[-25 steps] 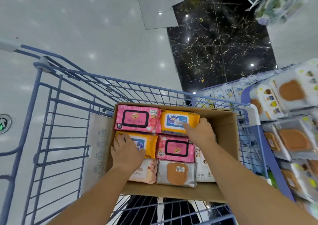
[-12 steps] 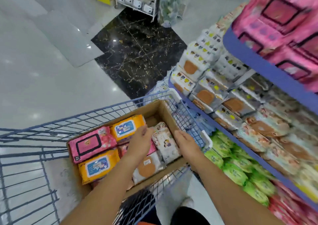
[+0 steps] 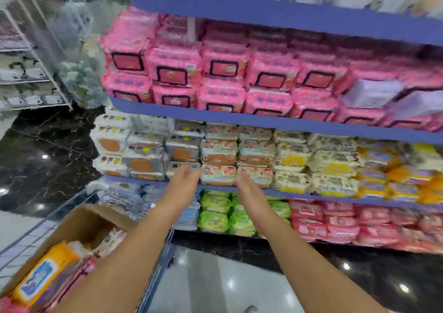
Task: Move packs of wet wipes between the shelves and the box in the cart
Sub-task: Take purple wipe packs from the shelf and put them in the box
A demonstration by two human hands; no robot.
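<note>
Change vs half a second ago: both hands were down in the box, now they're out of it and up at the shelving, nothing carried over. Reads as a pick from the shelf, not a put-back: box-side step looks finished, shelf-side grab not yet made. left hand (image 3: 185,177) and right hand (image 3: 247,185) both reach forward, arms nearly straight, palms turned toward each other, fingers straight and apart, holding nothing. Between them sits a pastel pack (image 3: 218,175) at the front edge of the middle shelf (image 3: 299,195). Left fingertips are right at its left end, right hand just off its right end; contact or not, can't tell, frame is smeared. Likely target is that pack, squeezed from both ends. Green packs (image 3: 213,220) lie below the hands, pink packs (image 3: 220,68) well above them. Box (image 3: 79,219) in the cart (image 3: 165,255) sits low beside the left forearm, an orange pack (image 3: 40,276) on top inside, bare cardboard showing at its far end
</note>
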